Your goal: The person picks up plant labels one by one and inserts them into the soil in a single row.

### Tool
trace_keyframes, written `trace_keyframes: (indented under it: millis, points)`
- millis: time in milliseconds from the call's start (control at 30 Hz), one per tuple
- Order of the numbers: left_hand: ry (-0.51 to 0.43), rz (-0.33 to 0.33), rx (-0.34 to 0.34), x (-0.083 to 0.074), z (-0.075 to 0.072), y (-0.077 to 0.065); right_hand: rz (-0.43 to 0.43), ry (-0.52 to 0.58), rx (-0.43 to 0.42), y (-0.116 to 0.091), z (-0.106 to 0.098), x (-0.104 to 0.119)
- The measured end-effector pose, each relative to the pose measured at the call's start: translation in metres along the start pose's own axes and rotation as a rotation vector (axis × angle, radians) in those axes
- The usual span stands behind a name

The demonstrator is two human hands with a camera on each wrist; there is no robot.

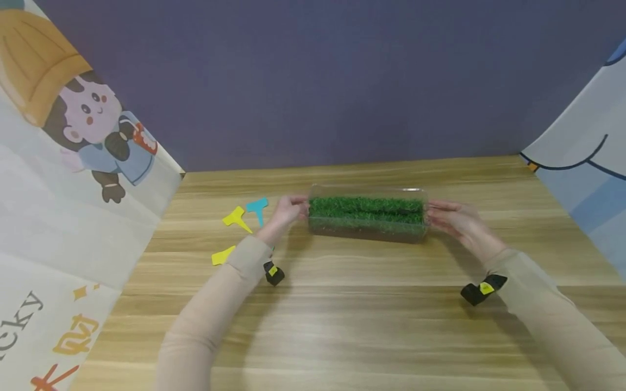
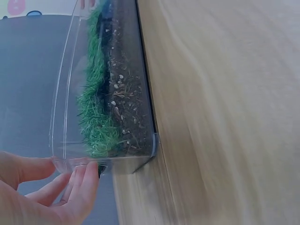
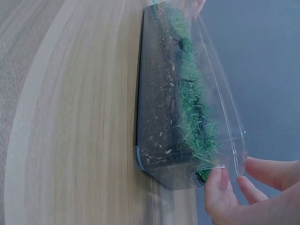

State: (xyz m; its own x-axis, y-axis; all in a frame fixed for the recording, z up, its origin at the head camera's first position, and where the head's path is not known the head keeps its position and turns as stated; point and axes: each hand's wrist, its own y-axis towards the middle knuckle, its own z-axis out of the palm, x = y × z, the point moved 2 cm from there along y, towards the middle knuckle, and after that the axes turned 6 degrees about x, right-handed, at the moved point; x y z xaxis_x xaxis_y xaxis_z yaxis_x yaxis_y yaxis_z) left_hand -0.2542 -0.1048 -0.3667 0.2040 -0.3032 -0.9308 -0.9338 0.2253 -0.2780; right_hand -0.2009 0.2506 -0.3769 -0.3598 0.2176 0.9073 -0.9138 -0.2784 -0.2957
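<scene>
A long transparent plastic planter box (image 1: 367, 235) is between my two hands at the back middle of the table. Dark soil (image 2: 129, 101) with pale bits fills its lower part, and green grass (image 1: 367, 206) covers the top. My left hand (image 1: 286, 213) grips the left end by the rim, thumb and fingers on either side of the end wall. At the other end, my right hand (image 1: 458, 224) pinches the rim in the same manner, fingertips at an opening in the wall in the right wrist view.
Left of the box lie T-shaped plant labels: a blue label (image 1: 257, 206), a yellow label (image 1: 236, 217) and a second yellow label (image 1: 223, 256) partly behind my left sleeve. A dark wall (image 1: 342, 87) rises behind the wooden table (image 1: 362, 315), with printed panels at both sides.
</scene>
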Motion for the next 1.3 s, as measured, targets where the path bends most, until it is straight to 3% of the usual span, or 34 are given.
trace_keyframes:
  millis: [267, 567, 1033, 1300]
  points:
    - [-0.062, -0.075, 0.009, 0.011, -0.004, -0.008, 0.015, -0.008, 0.015, -0.001, 0.004, -0.004]
    - [-0.055, -0.119, -0.012, 0.016, -0.006, -0.017, 0.013, -0.035, 0.04, -0.008, 0.01, -0.007]
    - [-0.06, -0.095, -0.003, 0.023, -0.01, -0.041, 0.02, -0.122, 0.064, -0.013, 0.019, -0.014]
    - [-0.065, -0.077, 0.001, 0.027, -0.012, -0.054, 0.024, -0.042, 0.038, -0.016, 0.026, -0.015]
